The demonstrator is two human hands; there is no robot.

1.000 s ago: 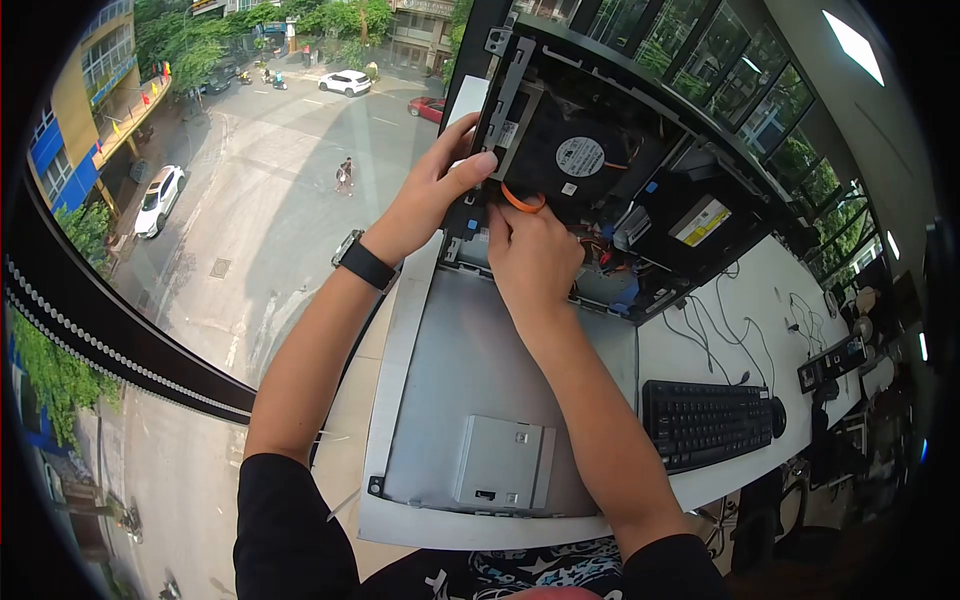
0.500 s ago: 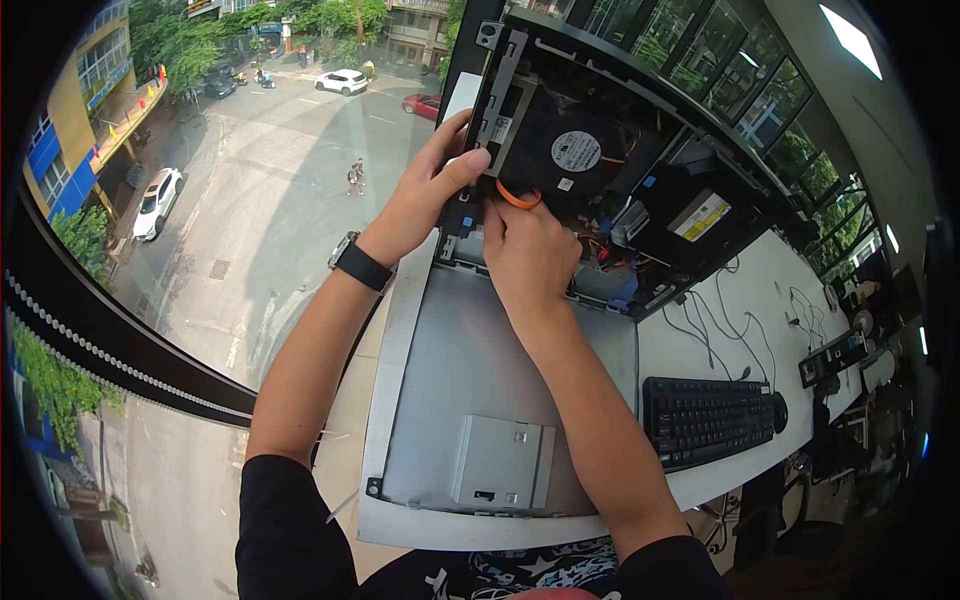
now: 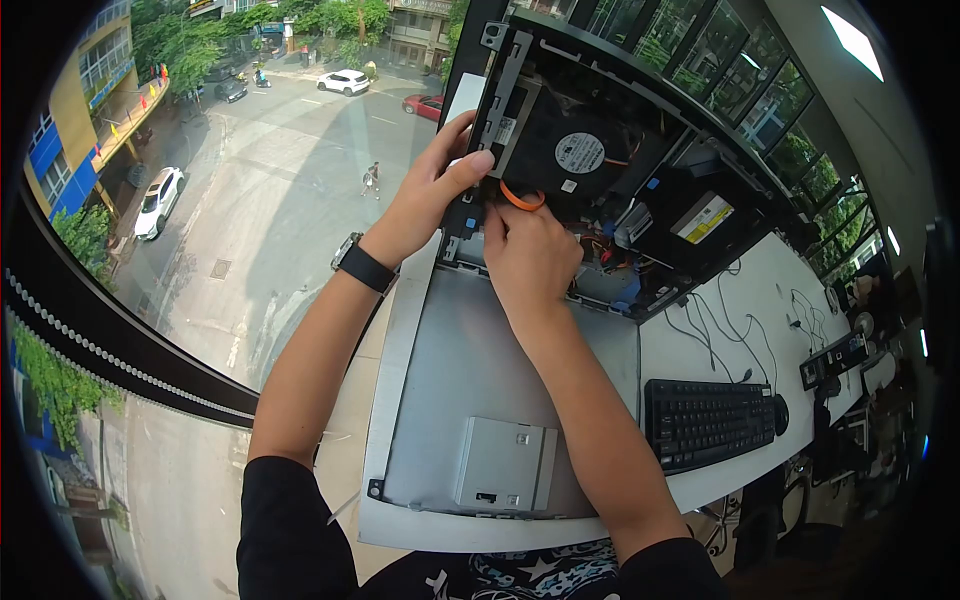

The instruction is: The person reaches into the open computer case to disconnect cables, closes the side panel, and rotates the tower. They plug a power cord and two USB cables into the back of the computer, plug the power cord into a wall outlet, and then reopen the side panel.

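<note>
An opened black computer case (image 3: 690,110) is tilted up above its metal side (image 3: 470,350), with a round-labelled fan (image 3: 580,153) inside. My left hand (image 3: 425,205) grips the left edge of the raised part, thumb on the metal frame. My right hand (image 3: 535,255) reaches in below the fan, beside an orange loop (image 3: 521,197); its fingertips are tucked out of sight, and what they hold is hidden. Red and dark cables (image 3: 605,250) lie just right of that hand. A drive with a yellow-and-white label (image 3: 705,218) sits further right.
A black keyboard (image 3: 710,422) and mouse (image 3: 780,413) lie on the white table (image 3: 800,265) at the right, with loose cables behind them. A large window (image 3: 290,180) borders the left side, with a bead chain (image 3: 110,358) along its frame.
Both hands keep nearly the same place and grip. The view has shifted very slightly.
</note>
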